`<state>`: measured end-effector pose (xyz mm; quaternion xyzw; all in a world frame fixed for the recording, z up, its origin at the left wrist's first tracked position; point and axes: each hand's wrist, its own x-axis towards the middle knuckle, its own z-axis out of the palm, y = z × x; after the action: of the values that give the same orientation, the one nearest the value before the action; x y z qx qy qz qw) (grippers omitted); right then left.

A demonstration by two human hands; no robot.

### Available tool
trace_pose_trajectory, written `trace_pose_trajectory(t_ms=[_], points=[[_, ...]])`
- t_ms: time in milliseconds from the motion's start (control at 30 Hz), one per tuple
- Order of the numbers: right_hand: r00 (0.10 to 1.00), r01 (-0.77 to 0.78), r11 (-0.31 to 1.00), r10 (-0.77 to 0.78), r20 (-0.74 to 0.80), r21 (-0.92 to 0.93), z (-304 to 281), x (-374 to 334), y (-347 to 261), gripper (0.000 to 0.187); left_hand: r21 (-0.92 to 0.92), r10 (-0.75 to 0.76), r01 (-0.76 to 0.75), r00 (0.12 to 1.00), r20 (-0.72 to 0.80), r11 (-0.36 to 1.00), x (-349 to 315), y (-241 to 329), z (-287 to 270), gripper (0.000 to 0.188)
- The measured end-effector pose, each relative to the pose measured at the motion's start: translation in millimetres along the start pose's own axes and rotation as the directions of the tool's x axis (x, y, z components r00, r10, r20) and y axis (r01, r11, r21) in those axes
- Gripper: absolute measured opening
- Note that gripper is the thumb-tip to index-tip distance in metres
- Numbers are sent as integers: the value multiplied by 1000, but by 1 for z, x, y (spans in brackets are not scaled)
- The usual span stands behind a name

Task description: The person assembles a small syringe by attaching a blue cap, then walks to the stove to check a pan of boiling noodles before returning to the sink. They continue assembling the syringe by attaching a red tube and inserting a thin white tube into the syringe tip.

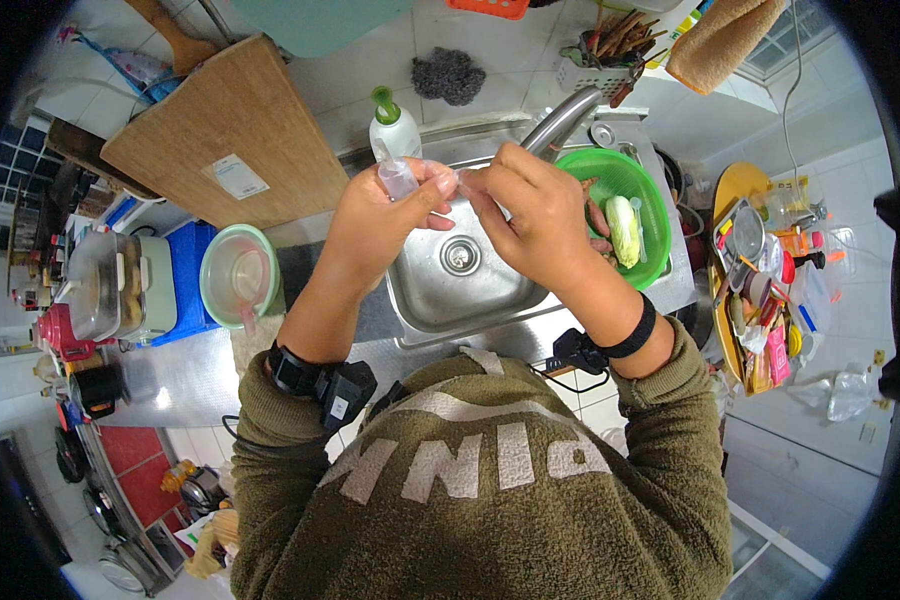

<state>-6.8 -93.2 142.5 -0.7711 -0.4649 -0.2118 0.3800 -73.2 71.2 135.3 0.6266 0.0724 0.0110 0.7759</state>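
Observation:
Over the sink, my left hand [378,212] is closed around a small translucent plastic piece [398,180], perhaps a bag or small container. The fingertips of my right hand [532,212] are pinched close to the left thumb; what they hold, if anything, is too small to name. Below both hands lies the steel sink [440,300] with its round drain [461,256]. The metal faucet [568,118] rises just behind my right hand. Beside that hand, a green basket [658,195] holds a pale napa cabbage [623,230] and reddish-brown root vegetables [597,215].
A white pump bottle [395,130] with a green top stands behind my left hand. A dark scrubber [448,77] lies farther back. To the left are a wooden board [225,130] and a pale green bowl [210,262]. A crowded yellow tray [732,195] is at the right.

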Motion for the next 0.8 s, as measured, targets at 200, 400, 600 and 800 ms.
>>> trace_pose_trajectory(t_ms=[200,400,600,800], points=[[999,49,998,-49,-7,-36,2,1,1,11,-18,17,-17,1000,-17,1000,2,-2,0,17],[999,-39,994,41,-17,106,4,0,1,14,-86,3,-1,1000,18,996,2,-5,-2,14],[992,-129,956,126,28,264,0,0,-1,10,-145,-22,30,998,59,989,1,-8,-3,16],[938,-346,837,317,140,423,-16,11,-1,6,48,-96,91,987,128,995,0,-7,-7,9]])
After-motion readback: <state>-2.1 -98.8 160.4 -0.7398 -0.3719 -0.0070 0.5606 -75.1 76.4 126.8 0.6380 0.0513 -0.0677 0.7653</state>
